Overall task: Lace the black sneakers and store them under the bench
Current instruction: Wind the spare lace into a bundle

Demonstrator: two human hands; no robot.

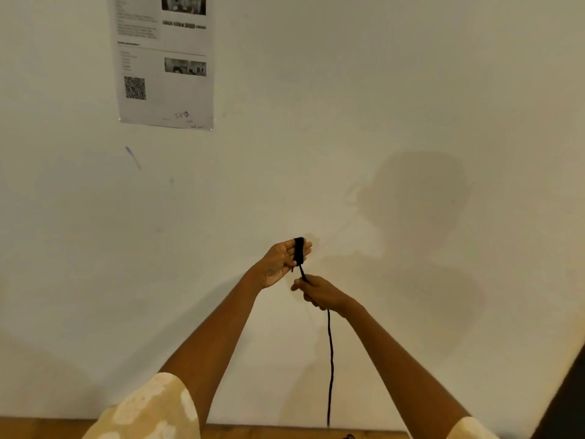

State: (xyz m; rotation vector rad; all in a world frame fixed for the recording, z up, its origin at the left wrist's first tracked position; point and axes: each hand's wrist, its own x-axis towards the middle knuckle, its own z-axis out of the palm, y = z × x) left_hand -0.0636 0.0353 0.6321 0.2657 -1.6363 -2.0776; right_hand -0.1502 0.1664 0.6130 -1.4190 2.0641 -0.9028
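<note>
Landmark: we place everything relative to the black lace (330, 359).
Lace: we see one end wound in a small tight coil round the left-hand fingers; from the coil a short run drops to the right hand, and below that hand the rest hangs straight down to the bench edge.
Left hand (282, 261): at the top of the lace, palm toward us, fingers (304, 247) straight and pointing up. Grip: released in shape, fingers not curled, the lace coil wrapped round them.
Right hand (319, 292): just under the coil, back of hand toward us. Grip: clenched round the lace, which enters at the top of the fist and leaves at the bottom.
Bench (269, 431): wooden strip at the lower end of the lace; we see a bit of black on it there, too little to identify.
Sneakers: we can't see them.
Wall (348, 122): pale, behind the lace.
Paper sheet (164, 58): on the wall, well up and left of the lace, printed, with QR code.
Sleeves (148, 410): pale patterned, either side of the lace's lower end.
</note>
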